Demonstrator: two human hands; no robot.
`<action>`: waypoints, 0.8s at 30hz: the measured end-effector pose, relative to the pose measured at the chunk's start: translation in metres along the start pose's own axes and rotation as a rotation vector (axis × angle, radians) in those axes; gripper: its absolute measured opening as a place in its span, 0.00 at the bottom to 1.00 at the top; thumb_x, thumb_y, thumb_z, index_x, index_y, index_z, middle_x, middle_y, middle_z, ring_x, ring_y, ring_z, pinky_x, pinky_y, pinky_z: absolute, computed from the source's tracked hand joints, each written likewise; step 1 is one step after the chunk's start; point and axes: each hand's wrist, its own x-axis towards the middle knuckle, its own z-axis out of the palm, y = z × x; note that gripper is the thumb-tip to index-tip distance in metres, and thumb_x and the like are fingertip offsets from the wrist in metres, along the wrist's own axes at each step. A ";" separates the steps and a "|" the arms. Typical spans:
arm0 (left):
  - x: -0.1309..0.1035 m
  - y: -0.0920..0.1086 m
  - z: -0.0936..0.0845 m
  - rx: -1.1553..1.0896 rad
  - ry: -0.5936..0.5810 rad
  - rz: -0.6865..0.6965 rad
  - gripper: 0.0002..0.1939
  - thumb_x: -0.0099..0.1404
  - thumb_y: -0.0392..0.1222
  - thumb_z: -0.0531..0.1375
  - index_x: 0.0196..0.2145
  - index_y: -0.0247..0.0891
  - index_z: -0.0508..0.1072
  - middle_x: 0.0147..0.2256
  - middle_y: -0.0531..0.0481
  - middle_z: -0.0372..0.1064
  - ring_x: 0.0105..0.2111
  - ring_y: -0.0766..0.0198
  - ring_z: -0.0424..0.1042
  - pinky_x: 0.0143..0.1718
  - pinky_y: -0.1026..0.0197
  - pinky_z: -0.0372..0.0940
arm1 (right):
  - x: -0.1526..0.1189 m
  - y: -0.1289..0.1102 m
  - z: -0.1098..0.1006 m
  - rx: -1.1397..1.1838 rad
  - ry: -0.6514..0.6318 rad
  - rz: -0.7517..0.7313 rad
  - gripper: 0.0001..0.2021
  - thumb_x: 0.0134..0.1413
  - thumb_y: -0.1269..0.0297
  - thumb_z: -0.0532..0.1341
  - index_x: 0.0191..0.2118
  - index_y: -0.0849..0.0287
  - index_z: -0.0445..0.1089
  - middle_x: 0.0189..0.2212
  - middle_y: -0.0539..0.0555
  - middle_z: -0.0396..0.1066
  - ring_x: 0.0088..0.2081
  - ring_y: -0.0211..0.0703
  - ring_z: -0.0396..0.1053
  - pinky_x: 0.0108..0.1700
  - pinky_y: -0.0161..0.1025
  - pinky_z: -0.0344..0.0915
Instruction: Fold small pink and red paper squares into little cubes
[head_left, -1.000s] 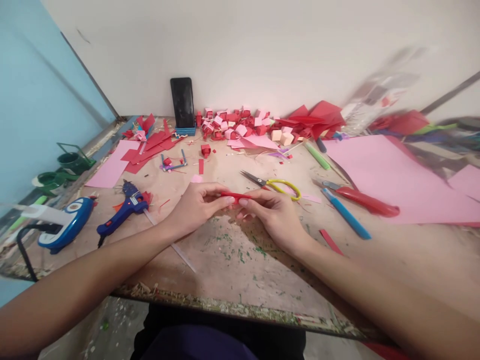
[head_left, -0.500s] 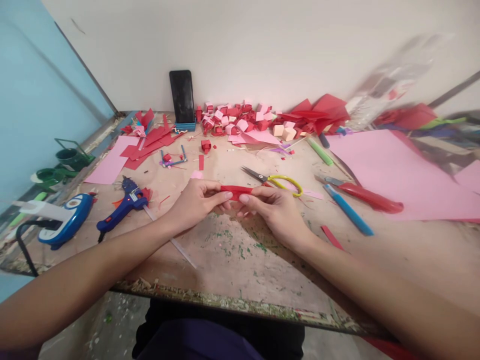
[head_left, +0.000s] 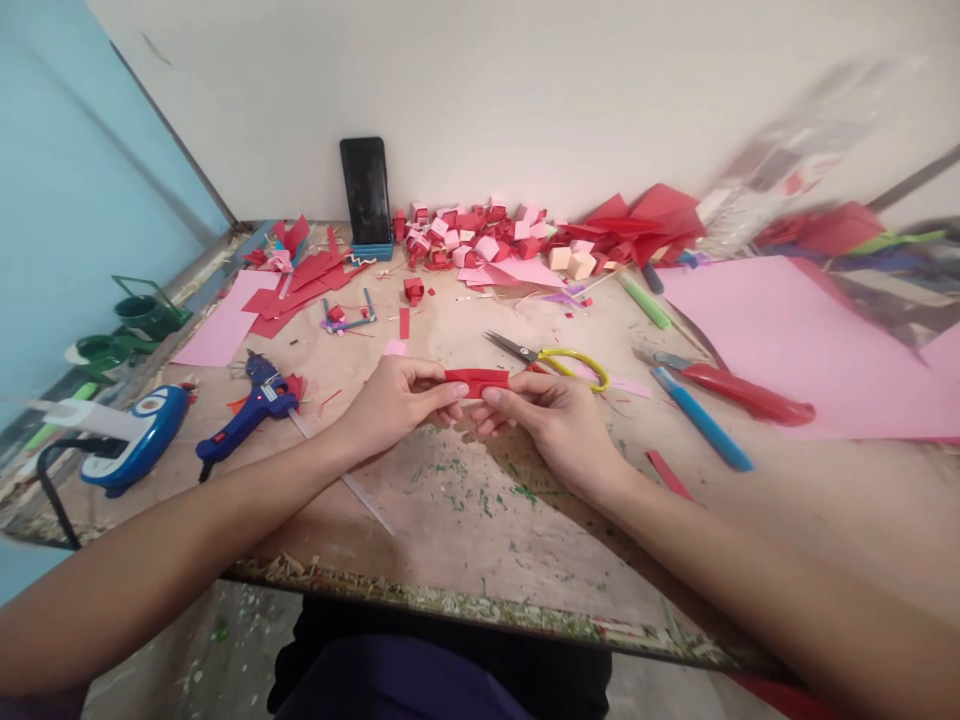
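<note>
Lap [head_left: 397,680] in dark cloth, tucked under the table [head_left: 457,550], below both hands. Table's near edge is ragged; green specks [head_left: 480,490] on the wood just this side of the hands.

Left hand [head_left: 401,400]: pinching the left end of the red paper [head_left: 478,376], thumb on the near face. Right hand [head_left: 559,415]: same pinch, right end. Paper spans the gap between the hands, long crease across it. Can't tell from here if the knuckles rest on the wood.

Glue stick [head_left: 367,505] passes under the left forearm to the glue gun [head_left: 251,410], left of the left hand. Blue-white gadget [head_left: 139,440] further left. Red strip [head_left: 670,473] right of the right hand; past it a blue stick [head_left: 705,422] and red cutter [head_left: 750,392].

Scissors [head_left: 525,352] just beyond the right hand, blades pointing left. Pink sheet [head_left: 795,340] well off to its right. Single red cube [head_left: 413,290] beyond the left hand, blue frame [head_left: 349,322] left of that.

Furthest out: cube pile [head_left: 472,240] straight past the hands, against the wall [head_left: 487,90]. Phone [head_left: 365,190] upright in a blue stand [head_left: 371,252] left of the pile, loose red sheets [head_left: 637,222] right.
</note>
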 end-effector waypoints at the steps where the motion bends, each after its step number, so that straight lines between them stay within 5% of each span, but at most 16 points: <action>1: 0.000 0.000 0.000 0.005 -0.002 -0.013 0.10 0.64 0.44 0.66 0.30 0.33 0.80 0.28 0.46 0.80 0.27 0.63 0.78 0.33 0.63 0.73 | 0.000 0.000 0.000 -0.003 0.008 0.001 0.12 0.53 0.57 0.72 0.29 0.62 0.81 0.28 0.57 0.81 0.26 0.41 0.77 0.30 0.36 0.75; 24: 0.001 0.009 -0.001 0.059 -0.067 -0.026 0.10 0.65 0.41 0.64 0.29 0.32 0.78 0.28 0.45 0.79 0.26 0.65 0.77 0.31 0.64 0.71 | 0.003 0.003 -0.003 -0.003 0.043 -0.024 0.12 0.53 0.57 0.72 0.26 0.61 0.79 0.25 0.56 0.80 0.23 0.39 0.75 0.27 0.36 0.72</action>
